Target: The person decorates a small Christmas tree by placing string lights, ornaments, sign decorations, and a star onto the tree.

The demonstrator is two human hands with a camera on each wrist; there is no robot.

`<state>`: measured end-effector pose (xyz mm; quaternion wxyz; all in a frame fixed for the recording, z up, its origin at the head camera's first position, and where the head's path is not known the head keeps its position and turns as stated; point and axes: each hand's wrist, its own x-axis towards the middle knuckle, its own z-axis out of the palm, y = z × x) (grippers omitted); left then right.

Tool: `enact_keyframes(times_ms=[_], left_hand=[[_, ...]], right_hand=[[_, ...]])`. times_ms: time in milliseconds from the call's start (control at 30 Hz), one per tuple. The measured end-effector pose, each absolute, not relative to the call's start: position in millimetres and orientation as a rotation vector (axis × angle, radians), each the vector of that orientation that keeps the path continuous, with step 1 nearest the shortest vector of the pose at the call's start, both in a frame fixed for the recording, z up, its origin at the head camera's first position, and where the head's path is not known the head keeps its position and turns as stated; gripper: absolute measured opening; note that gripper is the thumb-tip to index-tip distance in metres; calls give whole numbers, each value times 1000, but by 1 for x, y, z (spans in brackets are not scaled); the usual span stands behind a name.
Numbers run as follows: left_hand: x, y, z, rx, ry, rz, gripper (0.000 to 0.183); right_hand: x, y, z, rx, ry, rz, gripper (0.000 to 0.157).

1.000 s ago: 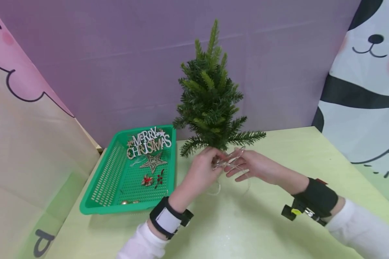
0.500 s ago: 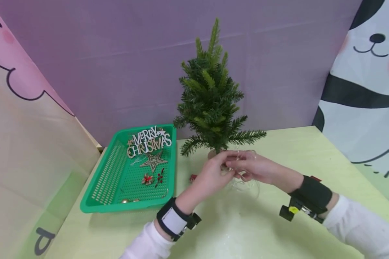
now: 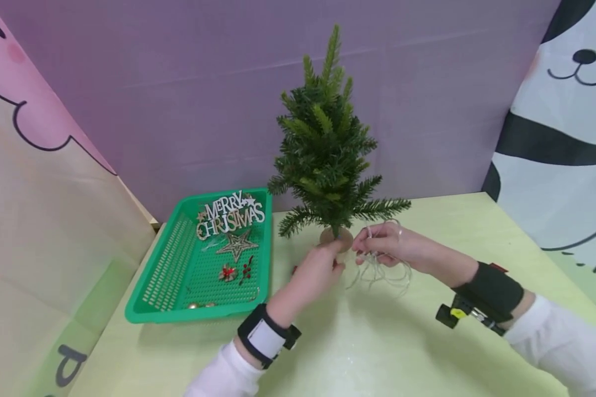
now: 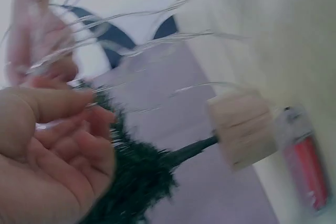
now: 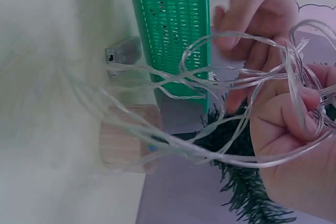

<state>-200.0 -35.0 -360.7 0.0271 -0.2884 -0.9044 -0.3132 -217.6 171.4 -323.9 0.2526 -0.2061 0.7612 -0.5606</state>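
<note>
My right hand (image 3: 384, 242) grips a bundle of clear-wire string lights (image 5: 299, 87) in its curled fingers, right of the tree. Loose loops of the wire hang toward the table. My left hand (image 3: 320, 264) is in front of the tree's foot; its loosely bent fingers (image 4: 97, 156) lie close to some strands, and it is blurred in the right wrist view. The small artificial Christmas tree (image 3: 328, 149) stands upright on a wooden block base (image 4: 244, 129). A clear battery box with red inside (image 4: 307, 171) lies on the table beside the base, mostly hidden behind my left hand in the head view.
A green plastic basket (image 3: 196, 317) stands left of the tree. In it are a Merry Christmas sign (image 3: 230, 215), a glittery star (image 3: 237, 245), a small red-centred bow (image 3: 227, 273), and a red berry sprig (image 3: 245, 270). A purple cloth wall (image 3: 203, 110) rises behind the table.
My hands came together over the wire, then drew apart. The bundle is now in my right hand, its loops hanging lower, while my left hand has moved back left toward the base.
</note>
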Motion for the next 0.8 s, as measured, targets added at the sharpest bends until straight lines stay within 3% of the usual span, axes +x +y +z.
enact_keyframes(times_ms=[133,233,367,800], left_hand=[[-207,-26,-371,-1019,-2768,-937,51],[-210,-25,-376,-1053,-2734,-937,32],[-209,-29,-376,-975,-2749,-972,14],[-201,-45,-355,-748,-2611,-729,10]], right_hand=[[-217,169,-317,-592,2124,-1456,32],[-216,170,-311,-571,2166,-1400,32],[-217,179,-304,-497,2222,-1322,31],[-219,212,-302,-595,2470,-863,29]])
